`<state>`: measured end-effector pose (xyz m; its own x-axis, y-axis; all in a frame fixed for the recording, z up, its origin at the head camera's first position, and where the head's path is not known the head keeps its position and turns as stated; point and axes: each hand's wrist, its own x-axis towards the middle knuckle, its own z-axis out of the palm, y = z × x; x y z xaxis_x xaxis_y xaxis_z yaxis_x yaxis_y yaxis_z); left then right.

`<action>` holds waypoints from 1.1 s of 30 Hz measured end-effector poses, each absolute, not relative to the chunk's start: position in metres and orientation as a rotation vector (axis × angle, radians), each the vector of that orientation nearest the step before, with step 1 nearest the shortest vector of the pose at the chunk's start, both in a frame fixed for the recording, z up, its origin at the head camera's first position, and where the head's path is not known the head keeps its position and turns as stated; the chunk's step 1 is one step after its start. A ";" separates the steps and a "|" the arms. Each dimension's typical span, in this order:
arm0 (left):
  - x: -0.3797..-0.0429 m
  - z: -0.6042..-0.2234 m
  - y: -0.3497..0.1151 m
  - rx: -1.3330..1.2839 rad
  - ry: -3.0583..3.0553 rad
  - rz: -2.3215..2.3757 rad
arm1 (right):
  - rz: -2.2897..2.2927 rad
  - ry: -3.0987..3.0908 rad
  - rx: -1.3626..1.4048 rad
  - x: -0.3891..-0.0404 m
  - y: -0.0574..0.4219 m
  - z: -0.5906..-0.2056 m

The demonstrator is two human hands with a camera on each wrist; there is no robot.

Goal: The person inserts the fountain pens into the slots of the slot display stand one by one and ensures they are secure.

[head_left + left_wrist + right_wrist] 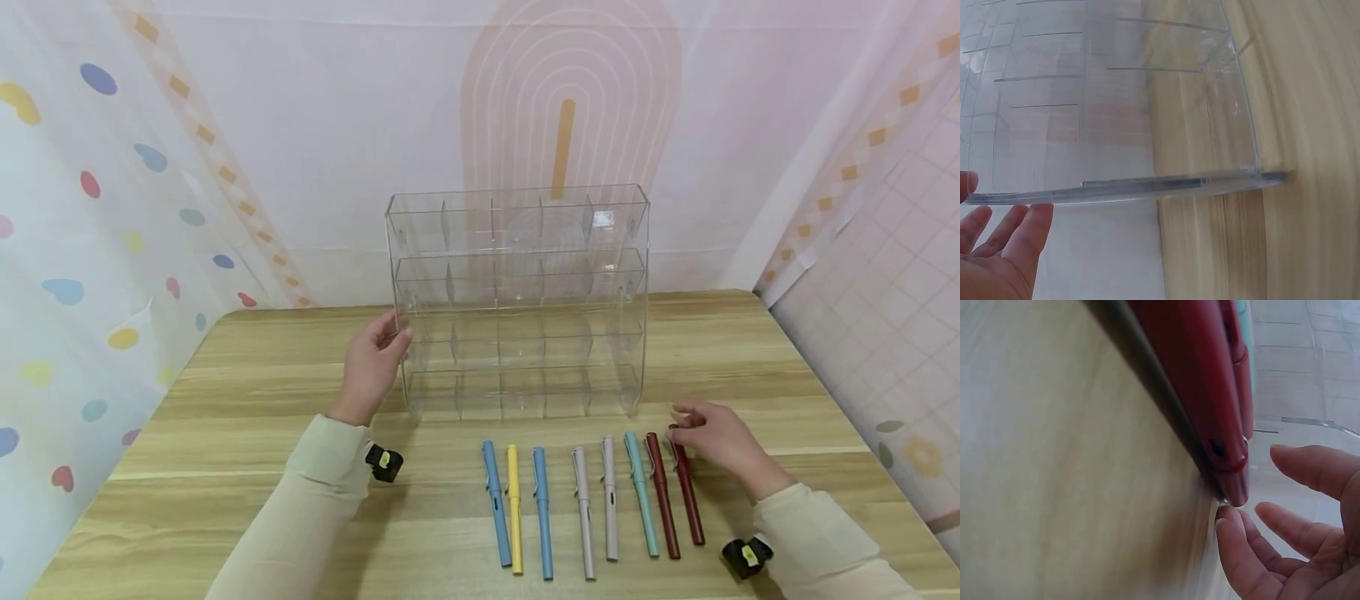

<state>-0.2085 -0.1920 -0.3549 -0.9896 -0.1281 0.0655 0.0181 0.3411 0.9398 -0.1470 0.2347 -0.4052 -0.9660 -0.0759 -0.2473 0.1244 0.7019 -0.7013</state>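
Observation:
A clear plastic rack [519, 317] with tiered, divided compartments stands upright on the table. My left hand [373, 367] holds its left side panel, the thumb on one face and fingers on the other, as the left wrist view shows near the panel [1141, 187]. My right hand [716, 437] is at the cap end of the rightmost dark red pen [686, 492]. In the right wrist view its thumb and fingers [1316, 469] are spread around the tip of that pen [1210, 394], with a gap between thumb and cap. Another dark red pen [663, 500] lies just left of it.
Farther left in the row lie a teal pen [641, 496], two lilac-grey pens [583, 517], two blue pens [543, 517] and a yellow pen [513, 512]. They rest on the wooden table [247, 400] before the rack. A patterned curtain [337, 125] hangs behind.

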 end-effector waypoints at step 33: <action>-0.202 -0.355 -0.180 0.224 -2.427 -1.849 | -1.197 2.618 0.130 -0.142 0.244 -0.390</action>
<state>-0.2016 -0.1798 -0.3551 -0.9860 -0.1652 -0.0233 -0.0663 0.2599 0.9634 -0.1423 0.2436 -0.3898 -0.9625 -0.0258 -0.2700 0.1873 0.6567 -0.7305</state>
